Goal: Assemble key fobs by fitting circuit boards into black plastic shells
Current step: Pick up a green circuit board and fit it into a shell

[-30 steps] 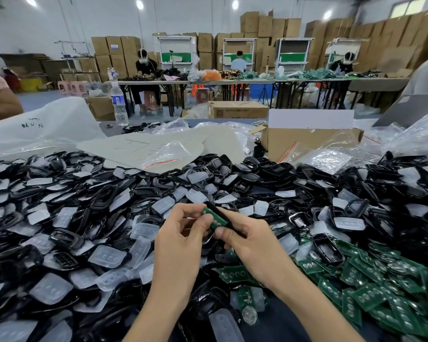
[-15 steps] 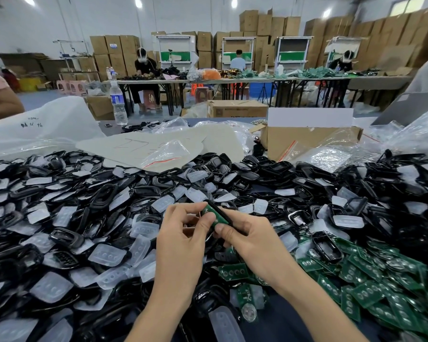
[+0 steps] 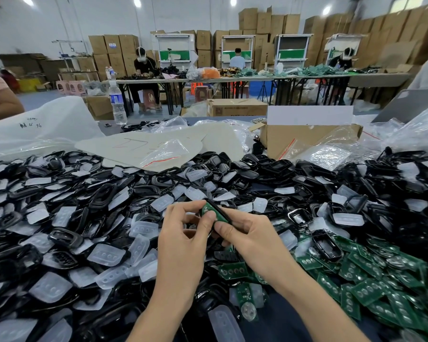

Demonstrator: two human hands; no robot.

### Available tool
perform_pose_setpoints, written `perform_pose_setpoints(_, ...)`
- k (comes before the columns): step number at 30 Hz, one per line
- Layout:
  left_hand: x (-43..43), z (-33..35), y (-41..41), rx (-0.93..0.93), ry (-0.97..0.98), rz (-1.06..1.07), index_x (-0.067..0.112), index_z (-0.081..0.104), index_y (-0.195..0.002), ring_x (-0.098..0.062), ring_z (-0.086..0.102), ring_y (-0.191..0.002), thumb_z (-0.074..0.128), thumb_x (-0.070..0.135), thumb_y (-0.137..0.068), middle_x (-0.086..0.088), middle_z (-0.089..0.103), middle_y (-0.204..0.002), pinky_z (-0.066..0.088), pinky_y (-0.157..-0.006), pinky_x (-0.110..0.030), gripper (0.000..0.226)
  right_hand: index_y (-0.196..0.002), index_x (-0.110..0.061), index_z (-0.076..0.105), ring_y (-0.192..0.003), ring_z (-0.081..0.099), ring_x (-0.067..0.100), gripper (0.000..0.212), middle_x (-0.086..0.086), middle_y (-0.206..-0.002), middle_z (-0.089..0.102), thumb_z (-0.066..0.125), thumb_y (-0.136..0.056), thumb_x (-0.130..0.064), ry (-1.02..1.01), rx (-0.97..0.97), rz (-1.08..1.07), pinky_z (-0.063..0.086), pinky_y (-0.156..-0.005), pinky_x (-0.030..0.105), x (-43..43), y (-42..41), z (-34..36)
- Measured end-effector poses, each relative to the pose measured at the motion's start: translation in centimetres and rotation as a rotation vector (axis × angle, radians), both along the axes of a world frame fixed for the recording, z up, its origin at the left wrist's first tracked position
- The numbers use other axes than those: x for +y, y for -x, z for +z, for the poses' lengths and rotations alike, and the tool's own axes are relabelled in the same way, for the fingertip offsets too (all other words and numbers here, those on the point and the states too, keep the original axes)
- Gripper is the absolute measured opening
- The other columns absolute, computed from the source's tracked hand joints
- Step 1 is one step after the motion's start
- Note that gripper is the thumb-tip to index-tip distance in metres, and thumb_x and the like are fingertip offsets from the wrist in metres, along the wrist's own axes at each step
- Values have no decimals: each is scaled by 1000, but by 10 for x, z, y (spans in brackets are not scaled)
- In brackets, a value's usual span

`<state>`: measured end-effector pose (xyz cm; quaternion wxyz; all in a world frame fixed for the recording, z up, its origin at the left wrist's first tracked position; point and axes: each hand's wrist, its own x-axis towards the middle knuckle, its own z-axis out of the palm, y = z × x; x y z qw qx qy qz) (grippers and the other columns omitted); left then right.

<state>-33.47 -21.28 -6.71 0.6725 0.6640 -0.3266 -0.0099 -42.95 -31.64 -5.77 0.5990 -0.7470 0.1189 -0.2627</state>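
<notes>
green circuit board [image 3: 206,209] sits tilted inside the thin black shell [image 3: 218,208], only partly showing past my thumbs. the pair is held up just above the heap of black shells [image 3: 59,238] covering the surface [image 3: 277,324]. my left hand [image 3: 183,239] pinches it, fingers [image 3: 192,206] curled narrow, thumb on the board's face. my right hand [image 3: 253,239] grips the other end, fingers [image 3: 235,214] wrapped over the shell's rim, thumb pressing right beside the left thumb. loose green boards [image 3: 371,277] lie piled to my right, and clear rubber pads [image 3: 104,254] are scattered to my left.
</notes>
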Motion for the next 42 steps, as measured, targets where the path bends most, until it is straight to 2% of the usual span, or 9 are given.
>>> perform_pose_setpoints(3, 0, 0, 1, 9, -10, -5, 44, 59, -103, -5, 62, -95, 70, 25, -92, 15, 62, -104, 51, -74, -17, 25, -123, -35, 68, -98, 70, 2, 34, -14, -108, 77, 60, -101, -10, -12, -3, 6, 52, -73, 17, 0, 0, -1)
perform_pose_setpoints(7, 1, 1, 1, 42, 3, -10, 50, 54, -115, 2, 59, -93, 71, 24, -91, 17, 59, -100, 46, -72, -9, 40, -125, -31, 69, -99, 70, 3, 32, -14, -108, 77, 60, -101, -11, -10, -3, 8, 52, -73, 16, -1, 0, -2)
perform_pose_setpoints(12, 1, 0, -4, 51, -43, -33, 35, 67, -112, -11, 67, -96, 70, 29, -92, 7, 70, -100, 58, -83, -41, 21, -125, -29, 71, -97, 70, 3, 30, -13, -108, 77, 62, -100, -14, -17, -15, 0, 51, -74, 16, -2, 0, -3)
perform_pose_setpoints(19, 4, 4, -5, -27, 9, -56, 34, 67, -90, 1, 65, -83, 75, 19, -88, 18, 70, -88, 49, -73, -12, 18, -103, -36, 71, -84, 70, 1, 25, -15, -92, 77, 68, -96, -12, 41, -29, -44, 54, -74, 19, -8, 1, 2)
perform_pose_setpoints(24, 5, 2, -4, -86, -50, -109, 38, 69, -105, 2, 68, -94, 63, 25, -98, 22, 72, -97, 48, -77, -8, 16, -104, -32, 70, -95, 74, 12, 24, -6, -99, 78, 65, -98, -10, 83, -58, -161, 58, -93, 36, -13, 4, -1)
perform_pose_setpoints(30, 10, -7, 6, -271, -222, -95, 46, 62, -110, -1, 64, -93, 54, 40, -100, 25, 68, -98, 46, -75, -9, 14, -107, -23, 70, -81, 71, 1, 20, -9, -91, 79, 61, -100, -8, -157, -187, -316, 52, -69, 13, -23, 18, 4)
perform_pose_setpoints(35, 13, -12, 19, -409, -300, -165, 36, 63, -119, -5, 63, -99, 43, 53, -96, 20, 67, -103, 53, -85, -29, 36, -108, -16, 71, -81, 68, 7, 17, 2, -100, 79, 57, -101, -10, -468, -390, -346, 54, -71, 19, -30, 40, 6)
perform_pose_setpoints(39, 14, -13, 22, -423, -317, -173, 39, 62, -120, -2, 63, -99, 45, 50, -97, 22, 66, -104, 53, -83, -27, 30, -112, -1, 68, -73, 69, 10, 18, 10, -103, 78, 58, -99, -8, -859, -615, -364, 56, -66, 18, -42, 59, 13)
perform_pose_setpoints(42, 12, -12, 23, -418, -328, -170, 40, 61, -119, -2, 63, -96, 48, 45, -99, 20, 67, -101, 51, -81, -24, 25, -122, 3, 65, -72, 70, 9, 26, 11, -109, 77, 58, -100, -9, -980, -672, -396, 56, -65, 17, -50, 69, 13)
